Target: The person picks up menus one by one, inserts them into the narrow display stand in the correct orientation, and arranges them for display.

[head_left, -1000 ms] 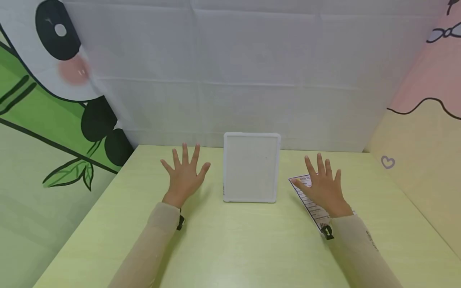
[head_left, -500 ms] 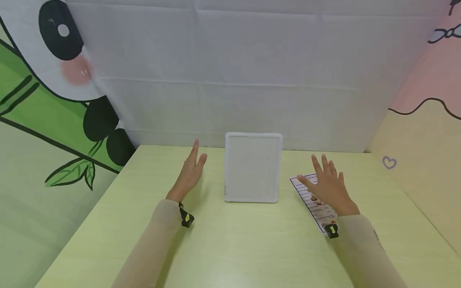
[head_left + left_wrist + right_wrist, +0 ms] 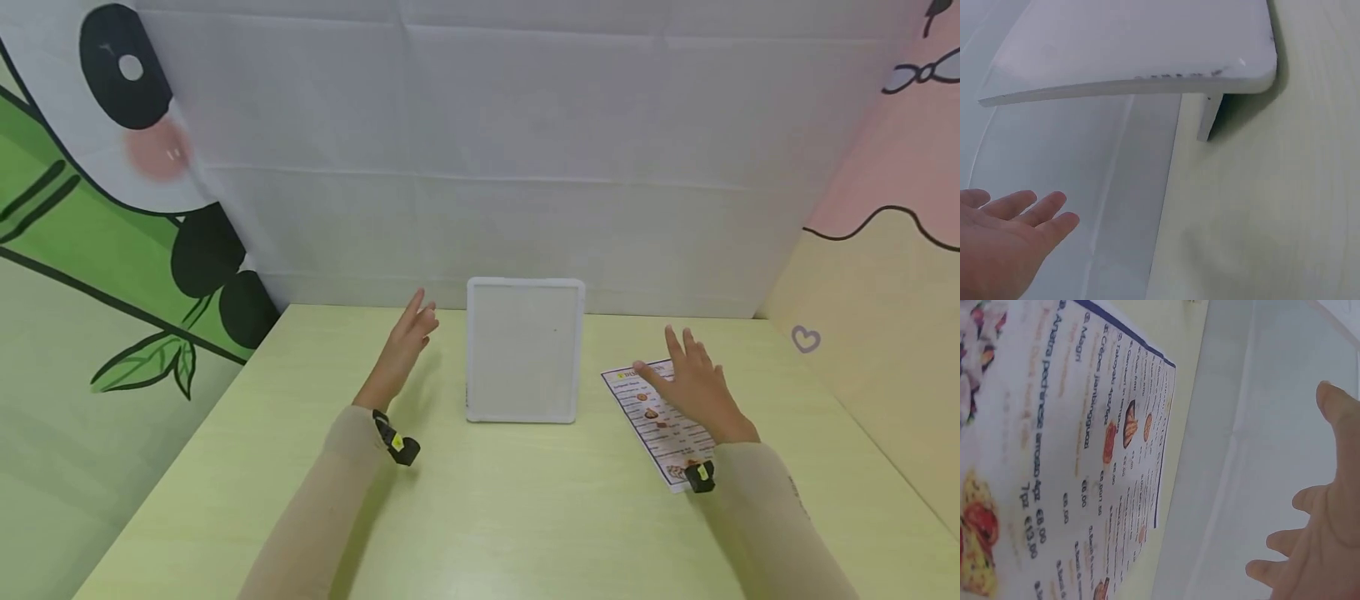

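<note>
The white board (image 3: 523,350) was propped up roughly midway along the worktop's (image 3: 510,517) far edge, and the left wrist view caught a stubby support leg (image 3: 1210,117) under it. The left hand (image 3: 397,354) was between the board and the worktop's left edge, fingers loosely stretched out, nothing in it and clear of the board. The right hand (image 3: 697,396) was empty too, fingers mostly straight with the thumb stuck out wide, hovering over the printed menu sheet (image 3: 660,425). That sheet lay slanted between the board and the worktop's right edge.
</note>
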`<state>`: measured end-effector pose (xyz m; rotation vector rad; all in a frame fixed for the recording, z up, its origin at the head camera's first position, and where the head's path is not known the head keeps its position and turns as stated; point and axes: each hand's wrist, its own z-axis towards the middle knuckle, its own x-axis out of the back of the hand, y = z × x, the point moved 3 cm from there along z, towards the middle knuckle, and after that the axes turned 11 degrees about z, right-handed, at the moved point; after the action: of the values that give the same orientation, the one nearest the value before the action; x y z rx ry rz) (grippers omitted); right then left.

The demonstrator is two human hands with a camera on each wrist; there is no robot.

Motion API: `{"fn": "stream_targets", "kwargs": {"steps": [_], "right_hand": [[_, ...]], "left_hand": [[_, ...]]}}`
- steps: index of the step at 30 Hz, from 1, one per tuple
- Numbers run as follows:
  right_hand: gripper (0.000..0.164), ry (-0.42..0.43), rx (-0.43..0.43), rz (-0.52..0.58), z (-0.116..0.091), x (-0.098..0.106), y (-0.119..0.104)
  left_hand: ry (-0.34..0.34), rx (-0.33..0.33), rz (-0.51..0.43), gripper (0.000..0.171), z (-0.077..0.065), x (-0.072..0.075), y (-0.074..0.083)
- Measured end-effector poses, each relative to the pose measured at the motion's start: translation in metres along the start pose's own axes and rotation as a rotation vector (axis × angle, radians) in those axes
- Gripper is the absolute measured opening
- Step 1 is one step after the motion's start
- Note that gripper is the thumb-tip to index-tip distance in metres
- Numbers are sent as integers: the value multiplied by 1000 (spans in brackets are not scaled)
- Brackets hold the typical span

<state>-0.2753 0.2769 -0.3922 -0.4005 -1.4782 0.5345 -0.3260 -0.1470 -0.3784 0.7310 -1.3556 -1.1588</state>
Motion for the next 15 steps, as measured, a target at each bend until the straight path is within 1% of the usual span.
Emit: {"fn": "stream_targets", "kwargs": {"steps": [2,6,11,15], "right_hand": [[99,-13,-10,-5,0,1,4],[101,-45,-27,-15,0,1,11],[103,-85,-49,0,0,0,18],[105,-129,-65,7,2,-2,22]], "left_hand": [[-11,-6,-75,66,2,-2,3],[-39,-25,-188,65,5,-7,10],[-82,-39,-256,63,9,-11,15],[-109,-48,-282,62,14,-14,17]]}}
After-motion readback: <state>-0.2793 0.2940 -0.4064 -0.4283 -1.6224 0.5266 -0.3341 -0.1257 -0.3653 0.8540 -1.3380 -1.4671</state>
